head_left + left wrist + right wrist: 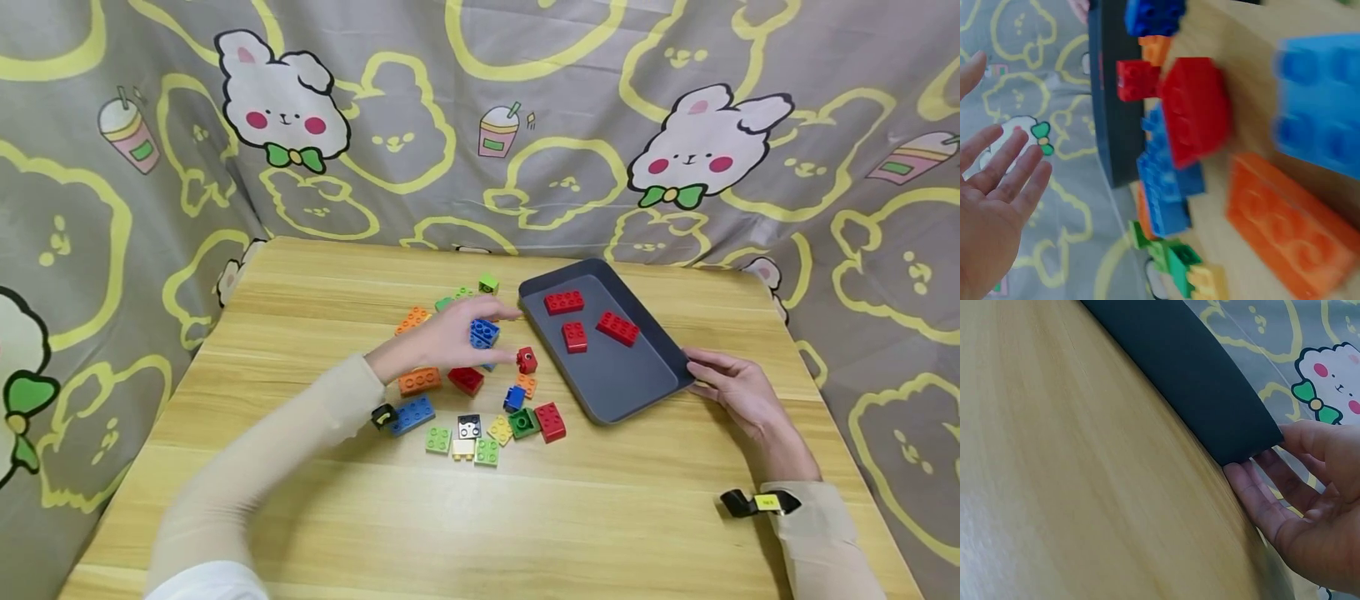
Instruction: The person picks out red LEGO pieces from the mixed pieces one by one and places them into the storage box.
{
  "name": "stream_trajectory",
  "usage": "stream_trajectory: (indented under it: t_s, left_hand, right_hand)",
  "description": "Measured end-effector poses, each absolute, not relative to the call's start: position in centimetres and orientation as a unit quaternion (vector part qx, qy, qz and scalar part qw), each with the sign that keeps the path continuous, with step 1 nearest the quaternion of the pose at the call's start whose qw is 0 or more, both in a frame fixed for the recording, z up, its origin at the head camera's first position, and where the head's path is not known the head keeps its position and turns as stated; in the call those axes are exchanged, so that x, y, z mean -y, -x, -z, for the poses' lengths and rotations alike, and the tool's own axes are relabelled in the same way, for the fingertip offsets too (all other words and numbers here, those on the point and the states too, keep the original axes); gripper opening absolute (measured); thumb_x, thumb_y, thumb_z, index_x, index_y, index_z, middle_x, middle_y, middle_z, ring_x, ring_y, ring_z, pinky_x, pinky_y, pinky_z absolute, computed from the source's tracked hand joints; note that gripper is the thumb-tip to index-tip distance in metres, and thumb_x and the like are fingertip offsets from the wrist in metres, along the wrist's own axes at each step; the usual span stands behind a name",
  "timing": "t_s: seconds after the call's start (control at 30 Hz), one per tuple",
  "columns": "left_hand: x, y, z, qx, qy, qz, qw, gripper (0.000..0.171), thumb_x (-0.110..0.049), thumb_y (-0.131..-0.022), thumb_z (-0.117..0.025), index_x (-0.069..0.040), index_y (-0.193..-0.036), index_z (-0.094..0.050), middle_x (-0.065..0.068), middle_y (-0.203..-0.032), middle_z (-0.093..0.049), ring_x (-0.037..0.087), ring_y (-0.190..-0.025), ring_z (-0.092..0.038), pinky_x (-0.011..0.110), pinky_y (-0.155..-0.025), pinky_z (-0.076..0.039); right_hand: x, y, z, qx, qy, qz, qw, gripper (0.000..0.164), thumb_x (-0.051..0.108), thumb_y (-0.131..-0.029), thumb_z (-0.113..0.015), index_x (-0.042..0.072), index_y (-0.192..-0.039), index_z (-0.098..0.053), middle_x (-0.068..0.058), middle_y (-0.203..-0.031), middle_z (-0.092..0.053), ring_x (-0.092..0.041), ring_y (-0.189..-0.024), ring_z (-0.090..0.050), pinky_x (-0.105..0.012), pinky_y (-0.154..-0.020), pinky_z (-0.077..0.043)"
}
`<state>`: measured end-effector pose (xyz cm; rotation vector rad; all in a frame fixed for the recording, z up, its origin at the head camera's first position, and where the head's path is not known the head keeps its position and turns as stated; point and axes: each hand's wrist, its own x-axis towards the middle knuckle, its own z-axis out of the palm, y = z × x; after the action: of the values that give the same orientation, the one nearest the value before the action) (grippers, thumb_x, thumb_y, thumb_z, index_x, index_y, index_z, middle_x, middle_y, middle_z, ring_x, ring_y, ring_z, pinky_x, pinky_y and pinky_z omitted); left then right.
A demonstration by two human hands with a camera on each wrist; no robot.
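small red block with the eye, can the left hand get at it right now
Likely yes: the left hand is open and empty nearby, and nothing seems to lie on top of the small red block.

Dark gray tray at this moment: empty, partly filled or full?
Partly filled: in the head view, three red blocks lie inside the dark gray tray, spaced apart with room around them.

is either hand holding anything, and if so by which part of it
The right hand holds the tray by its near right corner; the left hand holds nothing.
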<state>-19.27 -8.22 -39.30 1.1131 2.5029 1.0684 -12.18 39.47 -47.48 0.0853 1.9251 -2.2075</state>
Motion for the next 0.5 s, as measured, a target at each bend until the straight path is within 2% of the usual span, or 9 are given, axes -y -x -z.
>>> stream_trajectory:
  t_s: [0.23,0.37,0.5]
  left_hand:
    - [10.7,18.6,40.5,-0.864,-0.345,-0.348,0.114,0.068,-0.043,-0.087,-0.086,-0.014,-0.144,-0.064,0.002,-0.145,-0.067,0.026,-0.138,-0.059,0.054,-0.120,-0.045]
    - [11.7,18.4,41.5,-0.873,-0.330,-0.332,0.133,0.069,-0.043,-0.087,-0.086,-0.013,-0.145,-0.064,0.004,-0.149,-0.065,0.032,-0.148,-0.052,0.059,-0.124,-0.039]
    - [12.5,18.2,42.6,-0.878,-0.316,-0.325,0.152,0.070,-0.042,-0.086,-0.087,-0.014,-0.145,-0.063,0.005,-0.151,-0.063,0.033,-0.142,-0.057,0.058,-0.121,-0.042]
  right_hand:
    - [-39.5,12.2,47.4,-0.651,-0.028,0.751,0.105,0.031,-0.002,-0.103,-0.062,0.009,-0.128,-0.077,0.015,-0.118,-0.077,0.001,-0.107,-0.073,-0.023,-0.084,-0.064]
    - [-39.5,12.2,47.3,-0.651,-0.031,0.751,0.106,0.031,-0.001,-0.102,-0.063,0.008,-0.129,-0.076,0.015,-0.119,-0.077,0.002,-0.107,-0.073,-0.023,-0.084,-0.064]
    - [-39.4,12.3,47.2,-0.649,-0.034,0.752,0.107,0.031,-0.001,-0.102,-0.064,0.008,-0.129,-0.076,0.014,-0.118,-0.078,0.001,-0.106,-0.074,-0.024,-0.084,-0.064]
